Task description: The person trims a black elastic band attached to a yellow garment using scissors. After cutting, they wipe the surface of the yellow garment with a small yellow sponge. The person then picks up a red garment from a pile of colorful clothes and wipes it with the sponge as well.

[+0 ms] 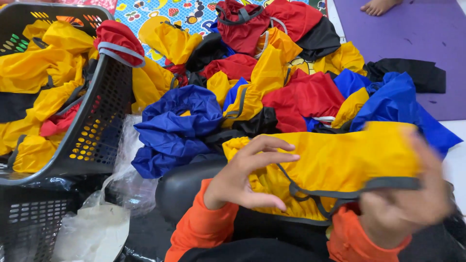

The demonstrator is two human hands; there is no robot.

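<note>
Orange long sleeves [199,233], bare hands

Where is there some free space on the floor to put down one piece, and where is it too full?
Free: the purple mat at upper right, bare between the black cloth and a bare foot; also a white floor strip at the right edge. Crowded: the pile in the middle, the basket full of yellow pieces, and the plastic bags beside it.
</note>
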